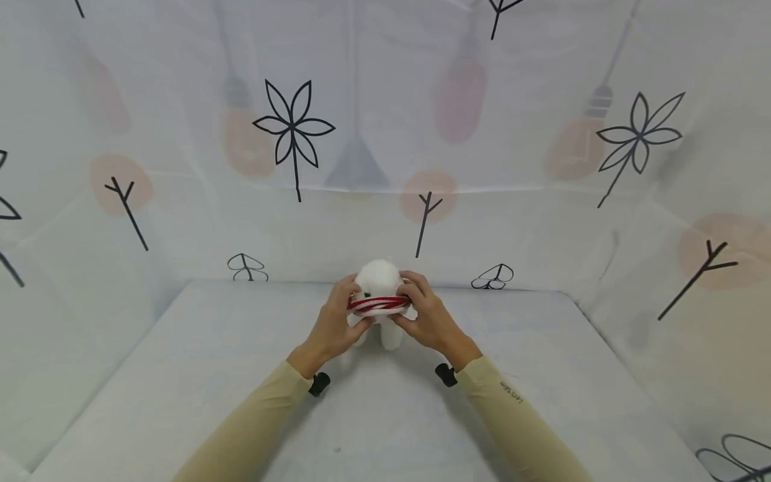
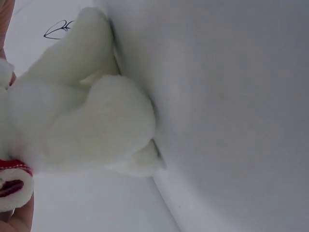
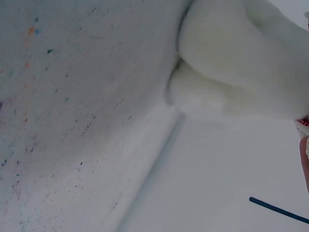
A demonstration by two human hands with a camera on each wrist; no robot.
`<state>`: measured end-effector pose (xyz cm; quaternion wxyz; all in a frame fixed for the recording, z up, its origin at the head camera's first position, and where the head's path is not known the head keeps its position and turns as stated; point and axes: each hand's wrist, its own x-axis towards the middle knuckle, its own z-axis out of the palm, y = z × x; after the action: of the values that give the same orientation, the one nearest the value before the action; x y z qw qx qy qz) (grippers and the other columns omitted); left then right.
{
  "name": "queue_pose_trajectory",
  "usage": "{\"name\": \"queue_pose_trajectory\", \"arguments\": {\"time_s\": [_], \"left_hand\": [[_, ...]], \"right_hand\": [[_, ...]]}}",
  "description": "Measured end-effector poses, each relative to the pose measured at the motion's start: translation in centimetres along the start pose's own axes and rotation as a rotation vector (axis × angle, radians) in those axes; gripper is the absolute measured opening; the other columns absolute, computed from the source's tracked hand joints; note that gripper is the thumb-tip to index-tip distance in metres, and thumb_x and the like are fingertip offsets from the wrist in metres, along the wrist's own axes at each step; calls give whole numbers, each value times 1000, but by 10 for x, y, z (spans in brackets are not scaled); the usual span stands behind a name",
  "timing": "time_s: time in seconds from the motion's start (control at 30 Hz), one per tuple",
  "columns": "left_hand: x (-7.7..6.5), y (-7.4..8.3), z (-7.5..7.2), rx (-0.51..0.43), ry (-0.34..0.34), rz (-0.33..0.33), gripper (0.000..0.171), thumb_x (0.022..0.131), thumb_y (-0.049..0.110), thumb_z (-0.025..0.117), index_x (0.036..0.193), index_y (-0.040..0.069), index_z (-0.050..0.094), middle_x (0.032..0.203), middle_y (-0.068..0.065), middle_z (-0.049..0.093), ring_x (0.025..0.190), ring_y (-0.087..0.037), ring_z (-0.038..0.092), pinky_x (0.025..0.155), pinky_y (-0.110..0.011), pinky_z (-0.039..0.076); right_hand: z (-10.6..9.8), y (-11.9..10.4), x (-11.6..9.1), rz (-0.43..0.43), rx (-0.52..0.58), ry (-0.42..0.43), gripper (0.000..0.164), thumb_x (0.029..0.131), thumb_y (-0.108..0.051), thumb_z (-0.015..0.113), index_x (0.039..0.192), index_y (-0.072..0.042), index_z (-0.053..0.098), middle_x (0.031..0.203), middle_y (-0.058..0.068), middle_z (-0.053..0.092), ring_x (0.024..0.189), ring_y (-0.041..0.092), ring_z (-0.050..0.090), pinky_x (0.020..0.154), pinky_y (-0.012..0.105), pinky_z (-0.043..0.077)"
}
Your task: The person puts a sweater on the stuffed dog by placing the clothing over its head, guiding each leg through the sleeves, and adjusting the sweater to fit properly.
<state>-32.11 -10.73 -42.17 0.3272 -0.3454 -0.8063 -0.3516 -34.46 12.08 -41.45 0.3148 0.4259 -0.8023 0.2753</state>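
A white plush toy (image 1: 379,274) stands on the table with its legs downward. Around its upper body, below the rounded top, runs a red and white striped knitted garment (image 1: 379,305) with white fluffy trim. My left hand (image 1: 334,320) grips the garment's left side, thumb below and fingers above. On the opposite side my right hand (image 1: 429,317) pinches it the same way. The left wrist view shows the toy's furry legs (image 2: 106,121) and a trimmed red opening (image 2: 17,187) by the fingers. Only a fingertip (image 3: 305,157) shows in the right wrist view.
The white-covered table (image 1: 385,428) spreads around the toy. Behind it hangs a pale curtain (image 1: 361,227) printed with leaves, twigs and lamps, which also rises at both sides. Dark wrist mounts (image 1: 320,383) sit under both forearms. Small coloured specks (image 3: 49,51) dot the right wrist view's surface.
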Motion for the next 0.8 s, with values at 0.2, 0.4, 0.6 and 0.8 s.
{"name": "queue_pose_trajectory", "arguments": {"time_s": [0.2, 0.4, 0.6, 0.8], "left_hand": [[3, 2, 1, 38, -17, -9, 50, 76, 8, 81, 114, 9, 49, 137, -16, 41, 111, -28, 57, 87, -38, 51], [2, 4, 5, 55, 1, -5, 36, 76, 1, 78, 98, 10, 51, 138, -17, 40, 103, -28, 62, 78, -35, 54], [-5, 4, 6, 25, -10, -18, 35, 77, 7, 76, 97, 9, 47, 143, -17, 35, 102, -25, 61, 77, -34, 54], [-5, 6, -1, -105, -16, -48, 22, 87, 21, 69, 97, 11, 52, 144, -14, 35, 94, -22, 57, 72, -32, 52]], "right_hand": [[0, 4, 0, 1, 19, 1, 41, 77, -9, 79, 103, -5, 48, 139, 15, 37, 105, 25, 60, 78, 30, 54], [1, 5, -2, -16, 20, -4, 28, 80, -3, 75, 92, -8, 51, 142, 16, 34, 100, 25, 61, 68, 26, 53], [0, -5, -3, 35, 11, -35, 35, 77, -18, 77, 98, -10, 50, 146, 13, 29, 111, 27, 58, 75, 31, 54], [-3, -14, -1, 138, 174, -85, 24, 88, -30, 66, 100, -17, 50, 153, 6, 21, 100, 21, 56, 68, 30, 50]]}}
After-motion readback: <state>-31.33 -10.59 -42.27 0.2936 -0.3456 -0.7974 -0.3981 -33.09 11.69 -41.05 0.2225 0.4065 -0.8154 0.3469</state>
